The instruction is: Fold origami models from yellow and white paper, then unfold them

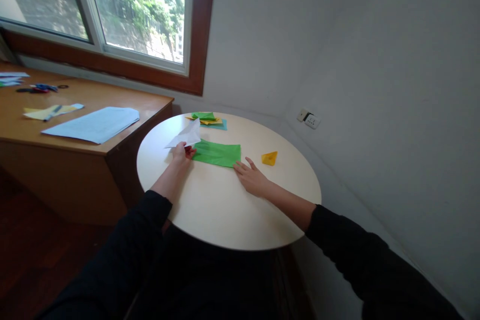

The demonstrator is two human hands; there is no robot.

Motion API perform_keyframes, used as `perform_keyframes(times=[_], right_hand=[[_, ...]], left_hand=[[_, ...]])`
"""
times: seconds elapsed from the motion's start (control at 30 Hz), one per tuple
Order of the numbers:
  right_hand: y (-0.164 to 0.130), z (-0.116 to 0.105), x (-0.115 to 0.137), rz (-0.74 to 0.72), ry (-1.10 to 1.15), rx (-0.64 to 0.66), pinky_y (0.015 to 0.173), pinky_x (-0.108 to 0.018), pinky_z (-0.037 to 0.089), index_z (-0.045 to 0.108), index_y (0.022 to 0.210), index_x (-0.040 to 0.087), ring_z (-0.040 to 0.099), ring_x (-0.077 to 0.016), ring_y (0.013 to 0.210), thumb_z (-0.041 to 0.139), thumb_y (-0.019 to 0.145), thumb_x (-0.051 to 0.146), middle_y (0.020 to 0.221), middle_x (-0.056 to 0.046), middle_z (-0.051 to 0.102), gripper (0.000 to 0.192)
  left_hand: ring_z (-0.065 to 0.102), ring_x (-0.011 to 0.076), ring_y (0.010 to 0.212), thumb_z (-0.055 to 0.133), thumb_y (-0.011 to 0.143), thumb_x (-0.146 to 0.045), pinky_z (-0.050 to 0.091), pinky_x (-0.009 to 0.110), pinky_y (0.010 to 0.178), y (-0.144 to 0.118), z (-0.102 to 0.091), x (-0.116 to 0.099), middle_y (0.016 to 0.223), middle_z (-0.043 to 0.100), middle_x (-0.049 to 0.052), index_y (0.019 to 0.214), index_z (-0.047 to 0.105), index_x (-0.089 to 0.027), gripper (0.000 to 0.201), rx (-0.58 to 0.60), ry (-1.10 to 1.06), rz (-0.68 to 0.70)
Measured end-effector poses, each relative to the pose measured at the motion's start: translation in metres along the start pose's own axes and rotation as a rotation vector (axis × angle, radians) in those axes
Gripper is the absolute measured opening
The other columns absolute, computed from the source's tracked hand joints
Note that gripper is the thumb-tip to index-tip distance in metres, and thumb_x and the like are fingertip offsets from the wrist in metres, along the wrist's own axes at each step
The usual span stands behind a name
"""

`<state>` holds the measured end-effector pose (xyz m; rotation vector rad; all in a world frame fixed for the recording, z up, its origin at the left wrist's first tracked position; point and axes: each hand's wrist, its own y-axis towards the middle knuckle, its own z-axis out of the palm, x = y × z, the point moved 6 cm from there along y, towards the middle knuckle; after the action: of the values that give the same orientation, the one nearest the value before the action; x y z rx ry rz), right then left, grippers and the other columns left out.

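Observation:
A green sheet of paper (219,154) lies flat on the round white table (225,210), with creases across it. My left hand (182,152) is at its left end, pinching a white folded paper (189,133) that tilts up from the table. Something small and dark red shows under those fingers; I cannot make out what it is. My right hand (250,177) rests with fingers apart, its fingertips on the green sheet's near right corner. To the right of that hand sits a small yellow folded paper piece (269,158).
At the table's far edge is a pile of green, yellow and blue papers (205,120). A wooden desk (123,142) on the left bears pale blue sheets (95,124), yellow paper with a pen (53,112) and scissors (45,88). Walls and a window stand behind.

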<state>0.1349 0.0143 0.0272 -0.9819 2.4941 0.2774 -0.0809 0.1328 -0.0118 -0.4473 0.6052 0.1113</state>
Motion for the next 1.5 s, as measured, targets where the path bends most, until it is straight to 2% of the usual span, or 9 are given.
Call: perform_keyframes(times=[0.47, 0.7, 0.87, 0.93, 1.07, 1.17, 1.27, 1.37, 1.5], right_hand=[[-0.104, -0.014, 0.004, -0.104, 0.117, -0.017, 0.102, -0.046, 0.026, 0.044, 0.126, 0.01, 0.037, -0.0247, 0.124, 0.035, 0.082, 0.006, 0.132, -0.014, 0.045, 0.045], [-0.154, -0.029, 0.01, -0.169, 0.23, -0.043, 0.1, -0.039, 0.03, 0.039, 0.13, 0.024, 0.041, -0.0175, 0.121, 0.04, 0.08, 0.006, 0.131, -0.007, 0.049, 0.053], [-0.182, -0.038, 0.003, -0.249, 0.312, -0.091, 0.098, -0.031, 0.032, 0.038, 0.131, 0.028, 0.046, -0.0119, 0.116, 0.038, 0.083, 0.008, 0.121, -0.003, 0.057, 0.052], [-0.181, -0.032, -0.01, -0.18, 0.263, -0.099, 0.097, -0.033, 0.033, 0.042, 0.128, 0.027, 0.048, -0.0141, 0.113, 0.037, 0.081, 0.005, 0.119, -0.005, 0.058, 0.052], [-0.155, -0.009, -0.056, 0.159, 0.14, -0.083, 0.092, -0.041, 0.034, 0.049, 0.123, 0.022, 0.046, -0.0222, 0.114, 0.037, 0.077, 0.004, 0.122, -0.011, 0.054, 0.051], [-0.126, 0.005, -0.087, 0.339, 0.126, -0.079, 0.092, -0.044, 0.034, 0.05, 0.122, 0.023, 0.04, -0.0262, 0.119, 0.04, 0.078, 0.009, 0.129, -0.013, 0.046, 0.048], [-0.1, 0.02, -0.108, 0.436, 0.14, -0.073, 0.09, -0.043, 0.033, 0.05, 0.122, 0.028, 0.038, -0.0267, 0.118, 0.041, 0.082, 0.015, 0.129, -0.012, 0.044, 0.043], [-0.084, 0.038, -0.116, 0.436, 0.13, -0.048, 0.092, -0.044, 0.029, 0.05, 0.122, 0.03, 0.035, -0.0275, 0.12, 0.042, 0.084, 0.019, 0.131, -0.012, 0.042, 0.041], [-0.078, 0.057, -0.125, 0.466, 0.117, -0.044, 0.095, -0.043, 0.025, 0.048, 0.125, 0.026, 0.032, -0.0267, 0.122, 0.04, 0.085, 0.022, 0.134, -0.012, 0.038, 0.041]], left_hand=[[0.059, 0.0198, 0.054, 0.053, 0.08, -0.026, 0.055, 0.04, 0.053, -0.007, 0.012, 0.006, 0.059, 0.053, 0.006, 0.08, 0.051, -0.013, 0.013, 0.105, 0.352, -0.243], [0.06, 0.0276, 0.047, 0.061, 0.072, -0.029, 0.049, 0.038, 0.037, -0.021, -0.012, -0.01, 0.052, 0.059, 0.014, 0.069, 0.057, -0.012, 0.018, 0.134, 0.713, -0.485], [0.056, 0.0229, 0.039, 0.066, 0.065, -0.015, 0.044, 0.031, 0.034, -0.046, -0.021, -0.015, 0.045, 0.057, 0.007, 0.061, 0.056, -0.015, 0.01, 0.377, 1.032, -0.473], [0.056, 0.0203, 0.039, 0.069, 0.06, -0.014, 0.045, 0.029, 0.036, -0.058, -0.008, -0.009, 0.044, 0.057, 0.004, 0.058, 0.057, -0.016, 0.013, 0.547, 1.078, -0.33], [0.058, 0.0191, 0.046, 0.074, 0.054, -0.023, 0.047, 0.028, 0.045, -0.084, 0.035, 0.007, 0.05, 0.062, 0.004, 0.055, 0.06, -0.02, 0.014, 0.872, 1.116, 0.198], [0.063, 0.0256, 0.088, 0.067, 0.064, -0.033, 0.048, 0.038, 0.08, -0.104, 0.058, 0.03, 0.094, 0.068, 0.009, 0.083, 0.068, -0.023, 0.021, 1.11, 1.29, 0.481], [0.036, 0.0287, 0.126, 0.053, 0.076, -0.044, 0.023, 0.048, 0.104, -0.113, 0.062, 0.06, 0.136, 0.041, 0.01, 0.12, 0.052, -0.025, 0.048, 1.35, 1.659, 0.634], [0.017, 0.0276, 0.134, 0.037, 0.083, -0.051, 0.011, 0.051, 0.106, -0.111, 0.057, 0.08, 0.145, 0.022, 0.011, 0.136, 0.029, -0.024, 0.059, 1.485, 1.911, 0.716], [0.015, 0.0274, 0.134, 0.03, 0.084, -0.055, 0.007, 0.051, 0.106, -0.107, 0.053, 0.095, 0.146, 0.018, 0.012, 0.139, 0.022, -0.025, 0.063, 1.504, 2.023, 0.78]])
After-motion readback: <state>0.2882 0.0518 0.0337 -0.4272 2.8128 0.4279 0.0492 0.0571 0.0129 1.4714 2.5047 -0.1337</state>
